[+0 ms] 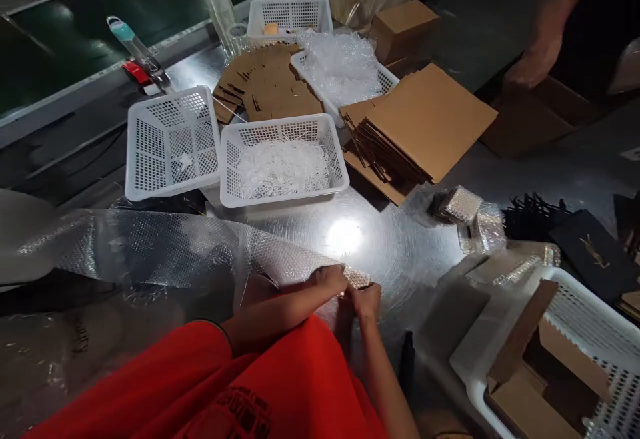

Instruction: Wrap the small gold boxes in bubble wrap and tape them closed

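Observation:
My left hand (pixel 332 279) and my right hand (pixel 367 300) are closed on a small bubble-wrapped parcel (pixel 357 277) at the table's near edge. What lies inside the wrap cannot be made out. From the parcel a long sheet of bubble wrap (pixel 200 245) stretches away to the left, toward a pale roll (pixel 23 235) at the picture's edge. Several finished-looking bubble-wrapped packets (pixel 463 205) rest on the metal table (pixel 400 259) to the right of my hands.
White baskets hold shredded paper (pixel 285 169), bubble wrap (pixel 343 65) and cardboard boxes (pixel 545 405). Flat cardboard (pixel 430 119) is stacked beyond my hands. A tape dispenser (pixel 137 52) stands far left. At right, another person's hand (pixel 533 65) touches a box (pixel 530 119).

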The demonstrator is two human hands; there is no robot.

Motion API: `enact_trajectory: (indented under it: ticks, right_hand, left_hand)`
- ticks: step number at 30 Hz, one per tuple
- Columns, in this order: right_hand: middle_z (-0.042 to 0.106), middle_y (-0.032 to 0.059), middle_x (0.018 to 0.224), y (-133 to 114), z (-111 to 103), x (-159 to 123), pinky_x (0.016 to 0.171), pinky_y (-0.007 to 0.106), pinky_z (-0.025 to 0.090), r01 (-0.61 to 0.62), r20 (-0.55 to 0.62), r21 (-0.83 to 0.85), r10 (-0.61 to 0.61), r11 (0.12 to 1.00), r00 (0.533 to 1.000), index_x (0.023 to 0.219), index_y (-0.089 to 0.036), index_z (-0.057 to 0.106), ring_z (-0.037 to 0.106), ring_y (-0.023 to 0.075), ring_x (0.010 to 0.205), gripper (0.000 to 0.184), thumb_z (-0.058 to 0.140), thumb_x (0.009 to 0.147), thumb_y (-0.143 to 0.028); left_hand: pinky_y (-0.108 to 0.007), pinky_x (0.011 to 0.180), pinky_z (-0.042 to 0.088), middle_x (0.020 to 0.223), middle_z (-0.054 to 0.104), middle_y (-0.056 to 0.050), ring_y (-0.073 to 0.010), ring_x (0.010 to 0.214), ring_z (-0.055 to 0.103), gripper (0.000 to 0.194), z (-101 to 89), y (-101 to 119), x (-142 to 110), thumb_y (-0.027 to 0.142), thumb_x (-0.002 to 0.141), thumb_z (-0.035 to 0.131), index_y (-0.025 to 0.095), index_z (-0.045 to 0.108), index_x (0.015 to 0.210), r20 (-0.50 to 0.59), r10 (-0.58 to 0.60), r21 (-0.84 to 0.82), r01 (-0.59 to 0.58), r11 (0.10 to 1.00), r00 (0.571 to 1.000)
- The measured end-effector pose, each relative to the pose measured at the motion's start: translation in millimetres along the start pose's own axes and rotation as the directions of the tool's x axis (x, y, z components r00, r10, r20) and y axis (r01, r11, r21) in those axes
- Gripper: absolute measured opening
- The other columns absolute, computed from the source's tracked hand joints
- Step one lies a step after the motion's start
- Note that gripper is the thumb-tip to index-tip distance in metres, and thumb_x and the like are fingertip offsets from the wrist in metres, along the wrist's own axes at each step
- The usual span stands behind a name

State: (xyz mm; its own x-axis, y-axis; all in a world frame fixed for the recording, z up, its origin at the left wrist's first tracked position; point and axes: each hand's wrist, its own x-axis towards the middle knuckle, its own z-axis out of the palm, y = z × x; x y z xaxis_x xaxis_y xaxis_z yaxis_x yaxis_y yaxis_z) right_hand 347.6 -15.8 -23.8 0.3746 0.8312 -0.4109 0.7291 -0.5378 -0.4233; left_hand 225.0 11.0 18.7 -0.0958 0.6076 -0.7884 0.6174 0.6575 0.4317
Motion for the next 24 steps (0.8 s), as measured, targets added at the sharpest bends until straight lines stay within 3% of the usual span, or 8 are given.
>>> enact_trajectory:
  ticks: [4,8,11,15,17,20,22,24]
  right_hand:
    - [0.068,0.0151,0.100,5,-13,3,0.065,0.037,0.052,-0.066,-0.028,0.007,0.066,0.998,0.997,0.113,-0.016,0.050,0.067,0.0299,0.084,0.069,0.076,0.056,-0.044]
    - [0.063,0.0210,0.114,14,-42,11,0.078,0.042,0.051,-0.100,-0.063,-0.073,0.095,0.992,0.993,0.121,-0.015,0.047,0.064,0.0348,0.098,0.075,0.078,0.058,-0.040]
    - [0.061,0.0221,0.115,4,-49,4,0.081,0.045,0.049,-0.072,-0.083,-0.172,0.058,0.982,0.995,0.119,-0.014,0.051,0.062,0.0369,0.101,0.065,0.076,0.065,-0.038]
    - [0.059,0.0248,0.112,-25,-34,-21,0.080,0.044,0.046,0.021,-0.158,-0.343,-0.080,0.939,0.984,0.122,-0.010,0.053,0.059,0.0376,0.103,0.045,0.058,0.081,-0.028]
    - [0.058,0.0262,0.109,-35,-28,-32,0.083,0.044,0.045,0.041,-0.194,-0.402,-0.129,0.915,0.973,0.124,-0.005,0.052,0.058,0.0376,0.103,0.045,0.053,0.083,-0.024]
    - [0.059,0.0263,0.107,-40,-22,-41,0.087,0.044,0.043,0.112,-0.160,-0.450,-0.204,0.886,0.966,0.127,0.000,0.050,0.058,0.0367,0.101,0.051,0.056,0.083,-0.025]
    - [0.060,0.0250,0.107,-41,-18,-43,0.089,0.043,0.043,0.184,-0.083,-0.438,-0.243,0.880,0.966,0.127,0.001,0.049,0.058,0.0357,0.101,0.056,0.061,0.081,-0.028]
    - [0.061,0.0224,0.107,-41,-11,-44,0.090,0.041,0.043,0.249,-0.012,-0.403,-0.277,0.880,0.961,0.129,-0.002,0.048,0.058,0.0343,0.101,0.059,0.064,0.081,-0.032]
  left_hand:
    - [-0.035,0.099,0.049,0.130,0.067,-0.013,-0.0263,0.117,0.063,0.040,-5.0,-18,-10,0.016,0.085,0.057,0.019,0.066,0.124,-0.042,0.156,0.059,-0.153,0.986,0.987]
    - [-0.045,0.109,0.042,0.146,0.051,-0.021,-0.0328,0.130,0.052,0.043,-19.5,-46,-14,0.011,0.086,0.052,0.012,0.062,0.128,-0.101,0.375,0.370,-0.315,0.874,0.921]
    - [-0.050,0.111,0.038,0.152,0.045,-0.019,-0.0350,0.136,0.046,0.046,-32.9,-66,-9,0.010,0.086,0.052,0.014,0.060,0.131,-0.077,0.452,0.529,-0.348,0.774,0.889]
    - [-0.048,0.114,0.034,0.162,0.033,-0.017,-0.0333,0.144,0.036,0.057,-39.9,-87,-3,0.007,0.086,0.053,0.019,0.050,0.142,-0.066,0.556,0.584,-0.420,0.695,0.829]
    - [-0.047,0.114,0.034,0.158,0.038,-0.015,-0.0306,0.143,0.038,0.054,-40.7,-96,-4,0.005,0.089,0.047,0.021,0.051,0.140,-0.045,0.620,0.591,-0.479,0.649,0.783]
    - [-0.044,0.106,0.040,0.137,0.057,-0.015,-0.0284,0.128,0.050,0.039,-42.6,-105,-8,0.011,0.096,0.041,0.021,0.059,0.129,0.138,0.669,0.615,-0.593,0.520,0.730]
    - [-0.042,0.100,0.043,0.126,0.062,-0.015,-0.0281,0.119,0.054,0.035,-44.2,-108,-11,0.013,0.098,0.041,0.020,0.061,0.125,0.211,0.656,0.641,-0.609,0.467,0.724]
    - [-0.041,0.097,0.043,0.122,0.062,-0.014,-0.0280,0.117,0.054,0.034,-45.6,-108,-13,0.013,0.097,0.041,0.020,0.062,0.124,0.203,0.651,0.655,-0.596,0.465,0.731]
